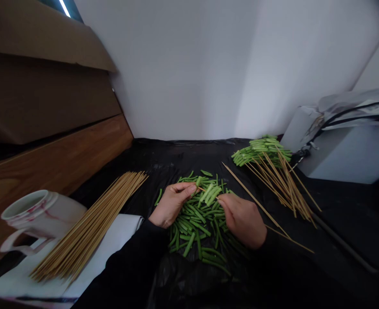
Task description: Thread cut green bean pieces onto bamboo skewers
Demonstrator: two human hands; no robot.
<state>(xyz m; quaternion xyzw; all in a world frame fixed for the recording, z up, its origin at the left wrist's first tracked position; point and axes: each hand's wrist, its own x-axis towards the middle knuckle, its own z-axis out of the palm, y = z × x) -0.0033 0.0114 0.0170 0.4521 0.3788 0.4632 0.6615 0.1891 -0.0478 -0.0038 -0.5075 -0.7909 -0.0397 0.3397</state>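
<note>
Several cut green bean pieces (210, 194) sit side by side on a thin bamboo skewer (201, 189). My right hand (245, 219) is closed around the lower end of that skewer, most of which its fingers hide. With thumb and forefinger, my left hand (173, 202) pinches a green bean piece (198, 181) at the skewer's far end. Both hands are just above a loose pile of green beans (196, 227) spread on black plastic sheeting (183, 154).
Left of the pile, a bundle of bamboo skewers (93, 225) lies on white paper (118, 234), beside a white mug (44, 214). Loaded skewers of beans (262, 150) are stacked at the back right. Loose skewers (254, 199) lie nearer my right hand. A cardboard box (47, 94) stands left.
</note>
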